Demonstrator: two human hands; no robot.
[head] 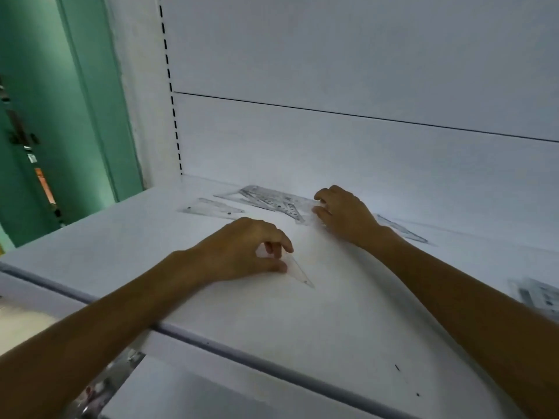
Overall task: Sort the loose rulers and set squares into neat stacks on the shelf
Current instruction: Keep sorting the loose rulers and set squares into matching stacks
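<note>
Here, hands (242,249) (344,213) curled, pinching set square (298,272), rulers (272,201)

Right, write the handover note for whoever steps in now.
Left hand: fingers pinch the small set square lying flat on the shelf.
Right hand: grips the end of the loose pile at the back.
Elsewhere: lone set square left of the pile, another piece behind the right wrist, blurred bundle at right edge.
Done: no neat stack visible. Left: sort everything.
</note>
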